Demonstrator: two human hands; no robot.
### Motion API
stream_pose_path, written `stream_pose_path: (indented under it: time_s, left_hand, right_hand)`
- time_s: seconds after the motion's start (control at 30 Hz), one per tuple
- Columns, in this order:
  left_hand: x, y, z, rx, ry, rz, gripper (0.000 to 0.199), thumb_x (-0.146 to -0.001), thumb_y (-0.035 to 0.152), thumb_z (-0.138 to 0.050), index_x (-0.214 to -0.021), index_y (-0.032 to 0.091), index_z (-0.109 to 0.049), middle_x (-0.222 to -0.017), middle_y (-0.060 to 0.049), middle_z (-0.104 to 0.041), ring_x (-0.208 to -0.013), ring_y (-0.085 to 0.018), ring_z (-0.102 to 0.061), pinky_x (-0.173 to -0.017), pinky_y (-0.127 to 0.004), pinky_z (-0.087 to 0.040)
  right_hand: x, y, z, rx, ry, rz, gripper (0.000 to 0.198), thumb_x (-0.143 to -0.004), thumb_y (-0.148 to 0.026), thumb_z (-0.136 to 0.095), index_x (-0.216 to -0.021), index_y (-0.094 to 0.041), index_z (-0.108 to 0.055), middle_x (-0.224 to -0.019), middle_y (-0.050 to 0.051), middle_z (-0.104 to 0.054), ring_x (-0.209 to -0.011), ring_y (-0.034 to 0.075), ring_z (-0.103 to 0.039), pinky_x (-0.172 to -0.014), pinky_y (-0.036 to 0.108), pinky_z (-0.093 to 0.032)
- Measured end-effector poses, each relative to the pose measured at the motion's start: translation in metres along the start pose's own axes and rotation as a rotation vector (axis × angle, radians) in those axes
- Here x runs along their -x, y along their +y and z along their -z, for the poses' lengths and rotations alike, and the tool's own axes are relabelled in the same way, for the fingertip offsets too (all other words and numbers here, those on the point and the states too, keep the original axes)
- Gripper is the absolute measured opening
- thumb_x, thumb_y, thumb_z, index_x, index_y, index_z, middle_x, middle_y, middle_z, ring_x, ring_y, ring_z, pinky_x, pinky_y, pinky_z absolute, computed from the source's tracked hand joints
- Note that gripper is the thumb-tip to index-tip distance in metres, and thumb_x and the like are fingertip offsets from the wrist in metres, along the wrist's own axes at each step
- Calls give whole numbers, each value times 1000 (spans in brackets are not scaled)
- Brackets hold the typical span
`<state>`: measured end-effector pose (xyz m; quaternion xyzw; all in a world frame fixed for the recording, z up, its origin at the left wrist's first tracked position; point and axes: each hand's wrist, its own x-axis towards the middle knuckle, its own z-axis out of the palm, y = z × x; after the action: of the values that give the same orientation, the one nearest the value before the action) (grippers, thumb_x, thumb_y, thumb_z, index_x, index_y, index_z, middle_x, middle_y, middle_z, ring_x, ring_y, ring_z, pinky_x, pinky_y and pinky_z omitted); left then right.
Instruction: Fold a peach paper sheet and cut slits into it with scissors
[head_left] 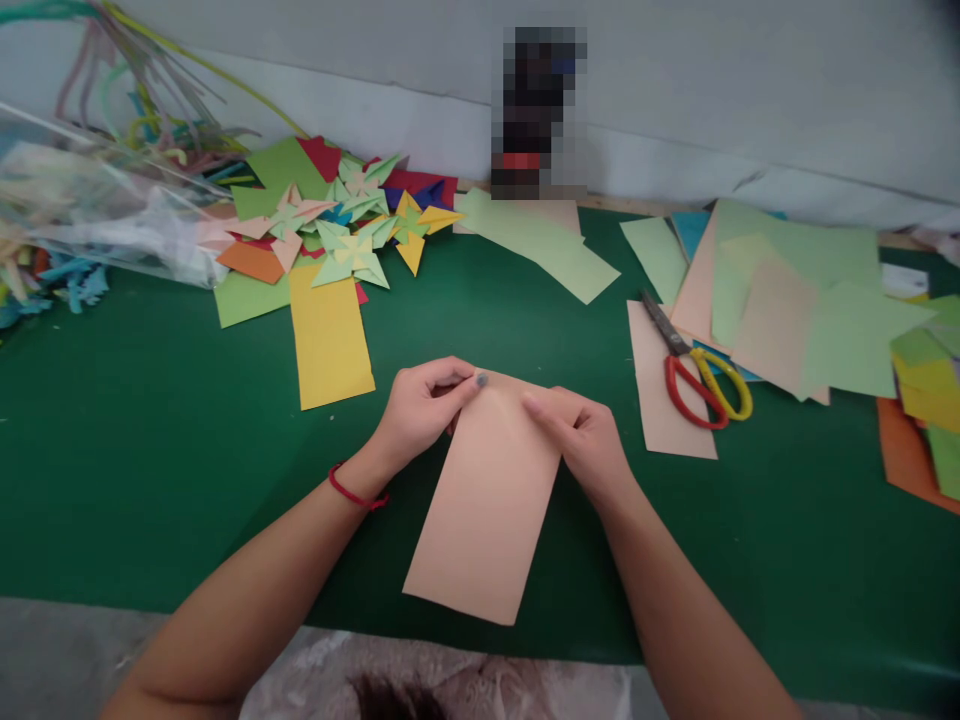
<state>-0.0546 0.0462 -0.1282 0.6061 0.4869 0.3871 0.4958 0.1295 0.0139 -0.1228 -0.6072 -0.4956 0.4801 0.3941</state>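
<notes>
Between my hands is a rectangular sheet of pale peach paper (487,510), tilted, its near end hanging toward me above the green table. My left hand (433,402), with a red cord on the wrist, pinches the sheet's far left corner between thumb and fingers. On the far right corner, my right hand (589,430) grips the paper with the thumb on top and the fingers behind, partly hidden. To the right, scissors (690,372) with one red and one yellow handle rest on another peach strip (664,425).
Folded paper pinwheel shapes (352,250) lie piled at the back left, by a yellow sheet (332,345). Green sheets (795,270) and peach ones are heaped at the back right. A clear plastic bag (112,200) and pipe cleaners (150,90) occupy the far left. A wall bounds the table.
</notes>
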Motion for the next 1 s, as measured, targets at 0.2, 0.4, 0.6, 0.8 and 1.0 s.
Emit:
stream_pose_path:
  time_s: [0.2,0.4,0.6,0.8,1.0]
  left_hand:
    - [0,0,0,-19,-4,-10,19,-82,33,-57,-80,17,-66,-63,0,-58,-44,-6,-46,-37,-17,-35]
    - [0,0,-2,-74,4,-41,19,-82,32,-57,-80,16,-67,-70,-2,-64,-58,-10,-54,-47,-18,-40]
    - [2,2,-2,-92,5,-51,16,-81,29,-58,-79,16,-67,-72,-2,-65,-63,-11,-57,-52,-19,-42]
    - [1,2,-3,-69,15,-23,16,-80,30,-59,-79,16,-67,-73,-3,-66,-64,-12,-58,-53,-19,-43]
    - [-1,-1,-3,21,22,27,17,-79,31,-60,-77,15,-66,-73,-3,-64,-64,-11,-56,-53,-19,-43]
  right_hand:
    - [0,0,-1,-23,7,-12,39,-79,-43,-59,-53,-17,-44,-55,-3,-38,-50,9,-31,-44,24,-21]
    - [-1,6,1,-101,45,-46,37,-82,-46,-53,-59,-17,-52,-55,-3,-37,-49,9,-33,-45,23,-22]
    - [-1,15,5,-86,15,-11,37,-84,-44,-52,-59,-17,-47,-58,-3,-34,-52,9,-33,-47,23,-24]
    - [-2,12,5,-11,18,28,44,-86,-44,-51,-55,-18,-32,-56,-4,-26,-50,8,-26,-45,23,-19]
    - [-1,12,3,35,-24,63,45,-88,-43,-47,-55,-19,-29,-50,-6,-25,-45,7,-25,-42,22,-19]
